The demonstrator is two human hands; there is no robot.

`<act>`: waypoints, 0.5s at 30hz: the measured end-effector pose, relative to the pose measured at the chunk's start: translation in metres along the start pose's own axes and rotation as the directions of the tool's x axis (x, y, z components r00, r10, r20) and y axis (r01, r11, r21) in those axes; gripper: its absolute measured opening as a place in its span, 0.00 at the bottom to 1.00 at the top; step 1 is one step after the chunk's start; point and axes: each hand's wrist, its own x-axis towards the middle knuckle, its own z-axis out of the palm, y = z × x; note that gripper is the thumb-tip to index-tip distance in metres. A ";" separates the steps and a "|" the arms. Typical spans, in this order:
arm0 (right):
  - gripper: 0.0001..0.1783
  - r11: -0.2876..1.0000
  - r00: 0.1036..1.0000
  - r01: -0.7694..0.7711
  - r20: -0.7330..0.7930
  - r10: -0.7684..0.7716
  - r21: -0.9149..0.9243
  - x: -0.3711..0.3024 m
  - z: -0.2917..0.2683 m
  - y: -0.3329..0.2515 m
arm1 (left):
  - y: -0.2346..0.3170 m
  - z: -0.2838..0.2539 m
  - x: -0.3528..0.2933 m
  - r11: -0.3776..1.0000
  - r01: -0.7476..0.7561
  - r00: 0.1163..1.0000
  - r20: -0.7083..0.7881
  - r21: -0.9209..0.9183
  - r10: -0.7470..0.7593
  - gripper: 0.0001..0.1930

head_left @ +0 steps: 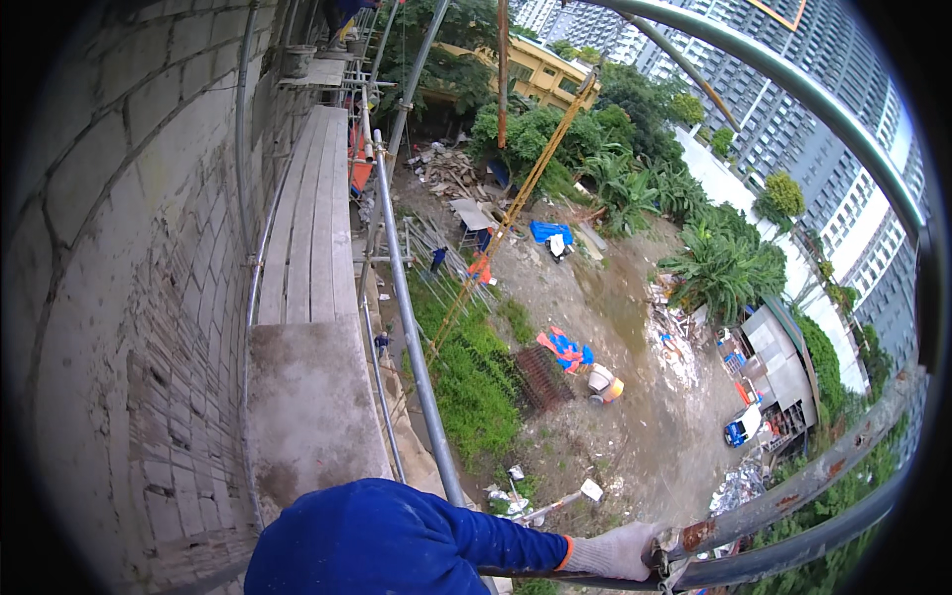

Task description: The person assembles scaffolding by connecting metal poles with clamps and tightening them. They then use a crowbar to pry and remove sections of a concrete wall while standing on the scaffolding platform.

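Note:
My left arm, in a blue sleeve with an orange cuff edge, reaches across the bottom of the head view to the right. At its end my left hand [613,552], in a whitish knit glove, is closed around the scaffolding where pipes meet. A rusty grey scaffold pipe [793,491] begins at the fingers and rises to the right. Close below it runs a darker pipe [793,563]. A metal clamp [662,555] sits at the fingertips, partly hidden by them. My right hand is out of view.
A narrow plank walkway [309,218] stretches ahead beside a block wall [129,198], with a brownish board [312,407] nearer me. A guard pipe [407,297] edges its right side. Far below lie grass [456,367], a cement mixer [603,384] and a small blue-and-white truck [742,426].

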 end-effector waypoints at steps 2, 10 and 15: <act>0.21 0.977 0.987 -0.097 0.144 0.070 0.192 -0.004 0.003 -0.006 | -0.003 0.001 0.001 1.000 0.002 1.000 -0.007 0.026 -0.002 0.42; 0.17 0.998 0.998 0.058 0.008 -0.058 0.023 0.000 0.008 -0.002 | -0.007 0.002 0.006 0.998 0.011 1.000 -0.010 0.057 -0.010 0.40; 0.15 0.876 0.923 0.358 0.267 -0.278 -0.324 -0.006 0.017 -0.006 | 0.007 -0.006 0.000 0.997 -0.045 0.998 -0.035 0.063 0.047 0.31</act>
